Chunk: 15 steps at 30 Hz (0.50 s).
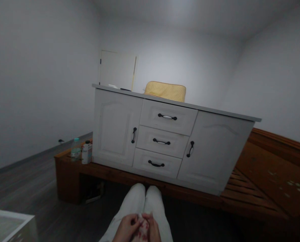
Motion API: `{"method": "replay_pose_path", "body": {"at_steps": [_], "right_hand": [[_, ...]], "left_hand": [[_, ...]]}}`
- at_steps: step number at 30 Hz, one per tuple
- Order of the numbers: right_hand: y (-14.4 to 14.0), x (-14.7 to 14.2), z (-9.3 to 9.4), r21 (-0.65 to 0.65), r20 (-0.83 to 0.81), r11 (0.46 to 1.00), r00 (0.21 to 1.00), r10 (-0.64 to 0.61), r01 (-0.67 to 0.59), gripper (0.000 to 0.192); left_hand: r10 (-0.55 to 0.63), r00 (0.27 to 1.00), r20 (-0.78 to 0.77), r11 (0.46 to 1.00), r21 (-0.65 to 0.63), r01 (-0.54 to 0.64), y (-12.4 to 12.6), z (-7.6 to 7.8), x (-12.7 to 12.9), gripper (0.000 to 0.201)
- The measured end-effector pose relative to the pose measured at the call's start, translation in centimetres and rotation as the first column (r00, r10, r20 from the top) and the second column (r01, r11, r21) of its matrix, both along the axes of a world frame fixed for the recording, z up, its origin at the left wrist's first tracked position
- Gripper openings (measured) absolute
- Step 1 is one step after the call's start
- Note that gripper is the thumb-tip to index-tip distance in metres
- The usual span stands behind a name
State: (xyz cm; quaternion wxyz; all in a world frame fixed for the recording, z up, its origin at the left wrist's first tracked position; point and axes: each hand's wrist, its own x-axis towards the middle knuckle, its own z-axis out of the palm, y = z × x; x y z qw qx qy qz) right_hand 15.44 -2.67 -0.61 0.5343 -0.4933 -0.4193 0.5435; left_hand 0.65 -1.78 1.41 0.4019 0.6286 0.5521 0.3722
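Two hands low in frame: left hand and right hand both pinch a small red-and-white patterned cloth between them, over my white-trousered knees. Far ahead, a white sideboard sits on a wooden platform. Risk as I judge it: dim light and the frame's bottom edge hiding the cloth; a loose pinch could drop it.

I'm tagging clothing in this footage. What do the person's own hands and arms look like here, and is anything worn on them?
Only the left hand and right hand show, at the bottom edge of the picture. Both are bare: no gloves, rings or watch that I can make out, and no sleeve reaches the wrists. The forearms are cut off by the frame. The legs wear white trousers.
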Motion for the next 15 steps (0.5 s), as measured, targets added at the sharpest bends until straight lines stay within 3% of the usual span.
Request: {"method": "replay_pose_path", "body": {"at_steps": [3,5,9,15], "right_hand": [[-0.1,-0.2,1.2,-0.036,-0.076,0.998,0.996,0.048,-0.051,0.076],[-0.3,-0.3,1.6,0.041,-0.026,0.996,0.997,0.077,-0.076,0.068],[-0.5,-0.2,1.1,0.239,0.196,0.957,0.973,0.119,-0.165,0.053],[-0.3,-0.1,0.3,0.272,0.177,0.945,0.974,0.138,-0.184,0.044]], "left_hand": [[0.001,1.000,-0.005,1.000,-0.004,-0.001,-0.1,0.5,0.0,0.043],[0.002,1.000,0.023,1.000,-0.005,-0.002,-0.2,0.8,0.1,0.042],[-0.007,0.998,0.061,1.000,-0.026,0.008,-0.5,0.9,0.1,0.038],[-0.022,0.995,0.100,1.000,0.003,0.022,-0.6,0.8,-0.2,0.046]]}}
